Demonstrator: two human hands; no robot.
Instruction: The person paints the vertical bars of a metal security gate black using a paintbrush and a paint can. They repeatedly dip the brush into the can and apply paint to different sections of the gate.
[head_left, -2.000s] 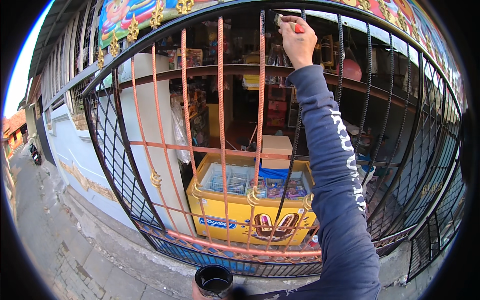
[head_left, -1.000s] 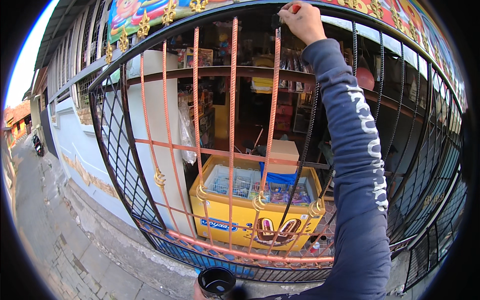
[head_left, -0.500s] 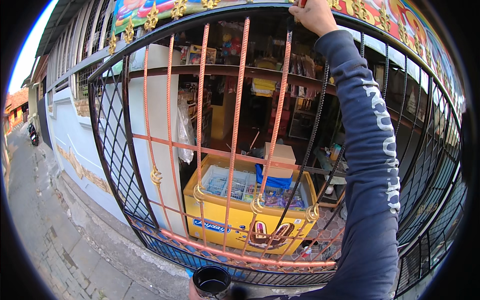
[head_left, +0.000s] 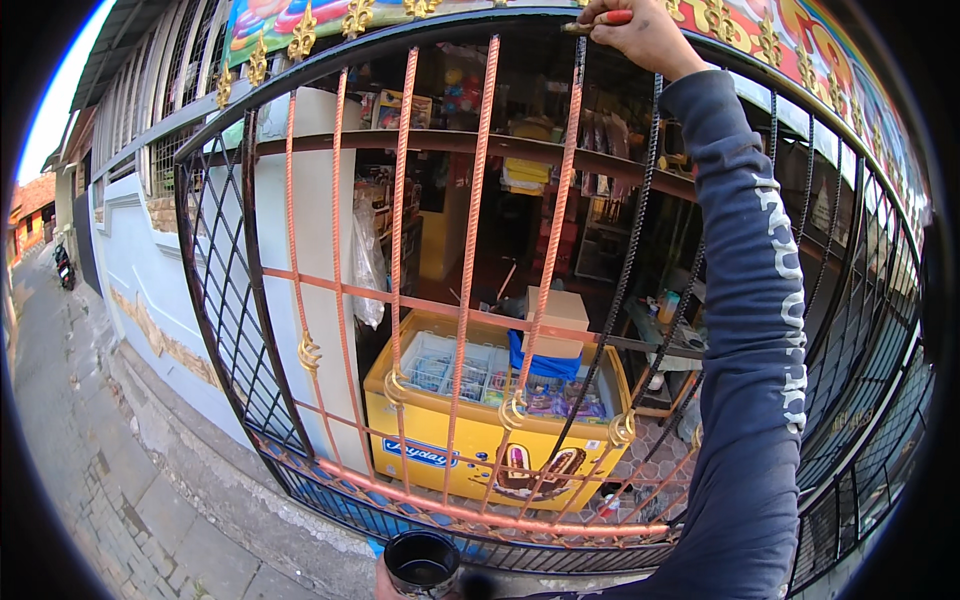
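Note:
My right hand (head_left: 648,38) is raised to the top rail of a metal gate (head_left: 470,160), its fingers closed round a paintbrush with a red handle (head_left: 617,17). The bristles meet the upper end of a bar just under the rail. That bar is black at its top and reddish-orange lower down. Low in front of me, my left hand (head_left: 384,582), mostly hidden, grips a round can (head_left: 424,566) with dark paint inside. Bars to the right are black, while several to the left keep the reddish-orange colour.
Behind the bars stands a yellow chest freezer (head_left: 480,445) with a cardboard box (head_left: 556,322) on it. Gold spear-shaped finials (head_left: 302,34) line the gate's top. A paved lane (head_left: 130,500) runs along the left, past a pale blue wall (head_left: 165,300). A motorbike (head_left: 65,267) is parked far off.
My right hand has shifted slightly right and tilted, so the brush's red handle now shows sideways. Fresh black covers more of the bar's top. The can has stayed in place.

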